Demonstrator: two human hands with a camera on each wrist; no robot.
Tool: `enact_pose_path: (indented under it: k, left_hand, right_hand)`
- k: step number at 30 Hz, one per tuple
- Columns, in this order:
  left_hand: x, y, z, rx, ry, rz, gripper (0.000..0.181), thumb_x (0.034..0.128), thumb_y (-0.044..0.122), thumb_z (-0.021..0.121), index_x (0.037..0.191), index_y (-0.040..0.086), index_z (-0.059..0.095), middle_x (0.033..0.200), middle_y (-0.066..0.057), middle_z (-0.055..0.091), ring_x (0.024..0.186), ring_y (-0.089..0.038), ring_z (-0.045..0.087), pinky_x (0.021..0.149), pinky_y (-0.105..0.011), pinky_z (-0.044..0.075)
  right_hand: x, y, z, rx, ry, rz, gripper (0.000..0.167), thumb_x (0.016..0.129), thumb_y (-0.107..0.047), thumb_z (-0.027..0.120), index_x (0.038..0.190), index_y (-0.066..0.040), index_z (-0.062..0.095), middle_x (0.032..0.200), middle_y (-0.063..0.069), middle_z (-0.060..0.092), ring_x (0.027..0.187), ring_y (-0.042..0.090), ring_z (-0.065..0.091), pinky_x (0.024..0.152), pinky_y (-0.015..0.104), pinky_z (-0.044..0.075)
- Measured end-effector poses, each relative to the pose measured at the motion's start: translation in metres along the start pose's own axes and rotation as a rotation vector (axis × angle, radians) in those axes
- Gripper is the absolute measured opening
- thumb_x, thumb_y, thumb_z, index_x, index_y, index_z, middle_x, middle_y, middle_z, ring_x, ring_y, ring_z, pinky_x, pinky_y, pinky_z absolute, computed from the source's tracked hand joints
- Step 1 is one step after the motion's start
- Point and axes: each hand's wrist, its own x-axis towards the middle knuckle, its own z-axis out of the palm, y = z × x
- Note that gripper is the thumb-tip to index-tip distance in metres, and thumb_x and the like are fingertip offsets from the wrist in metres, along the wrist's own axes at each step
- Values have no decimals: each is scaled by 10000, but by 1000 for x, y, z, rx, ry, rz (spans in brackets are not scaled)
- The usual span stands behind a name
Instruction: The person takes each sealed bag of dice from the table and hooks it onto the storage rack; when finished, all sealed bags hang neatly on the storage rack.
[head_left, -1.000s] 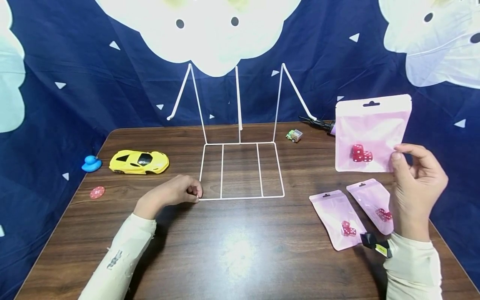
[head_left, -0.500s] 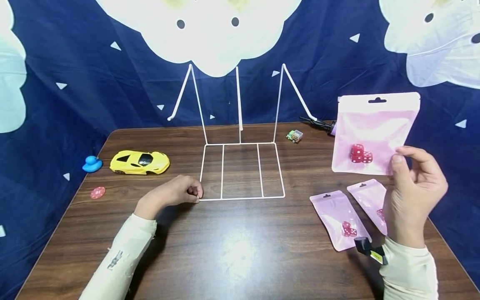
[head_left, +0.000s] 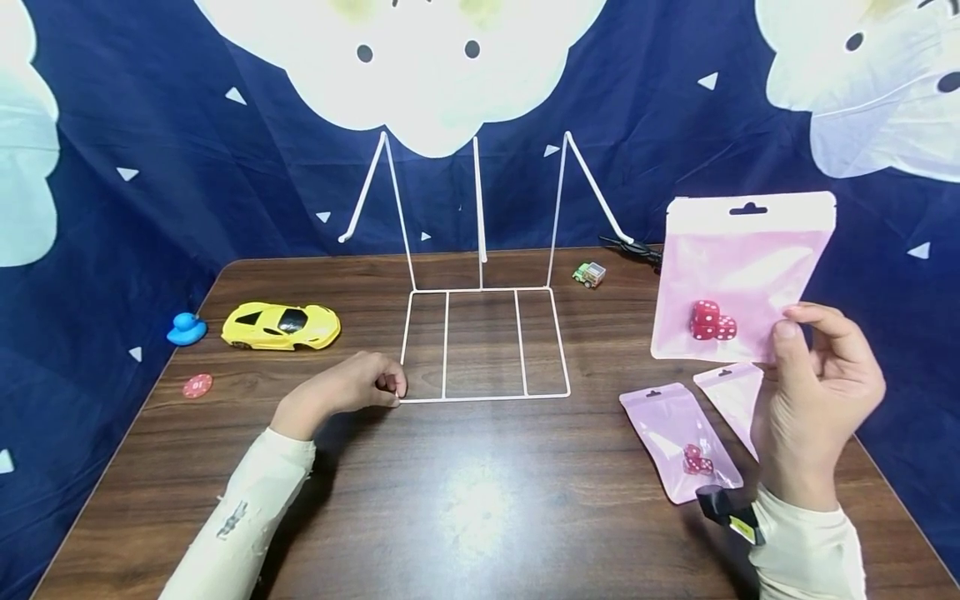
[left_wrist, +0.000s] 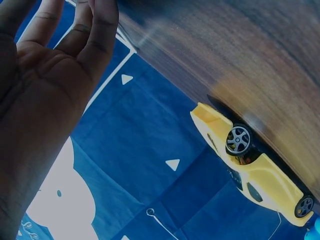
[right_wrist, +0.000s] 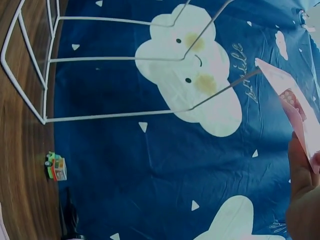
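Observation:
My right hand (head_left: 825, 383) pinches the lower right edge of a pink zip pouch (head_left: 742, 258), held up over the table's right side. Red dice (head_left: 708, 321) show through its front, and a hang hole is cut in its top strip. In the right wrist view the pouch (right_wrist: 295, 100) appears nearly edge-on. At the near left corner of a white wire display rack (head_left: 483, 399), my left hand (head_left: 352, 383) grips the base wire between thumb and fingers. The rack has three uprights, each with an arm slanting down toward me. In the left wrist view the fingertips are cut off.
Two more pink pouches lie on the right, one with dice (head_left: 678, 442) and one (head_left: 735, 396) partly behind my right hand. A yellow toy car (head_left: 281, 326), blue duck (head_left: 186, 329) and red chip (head_left: 197, 386) sit left. A toy truck (head_left: 589, 274) stands behind the rack's right side.
My right hand has moved a little left and, lately, slightly down with the pouch, covering more of the far right pouch. My left hand stays at the rack's corner.

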Motion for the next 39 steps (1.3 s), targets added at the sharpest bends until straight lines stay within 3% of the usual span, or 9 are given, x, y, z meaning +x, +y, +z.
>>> enact_pose_path:
  k: [11,24,39]
  left_hand:
    - [-2,0,1,-5,0,-4,167,897,0,839,869,111,717,793,62,616,754,-94,551,707,-291,483]
    - [0,0,0,-12,-10,-9,159,903,4,835,872,108,719,792,61,617,752,-95,553,704,-291,484]
    - [-1,-1,0,-16,0,-3,166,896,7,843,870,118,723,792,66,617,753,-91,551,704,-287,481]
  right_hand:
    - [-12,5,10,50,44,-20,200,837,331,650,1019,348,569,856,274,638,583,230,623,521,252,551]
    - [-35,14,24,94,-19,1,156,870,313,616,1020,324,577,929,279,682,771,288,709,719,354,646]
    - [-59,38,32,47,-80,74,157,902,280,627,1059,281,629,977,216,663,719,169,634,671,244,575]
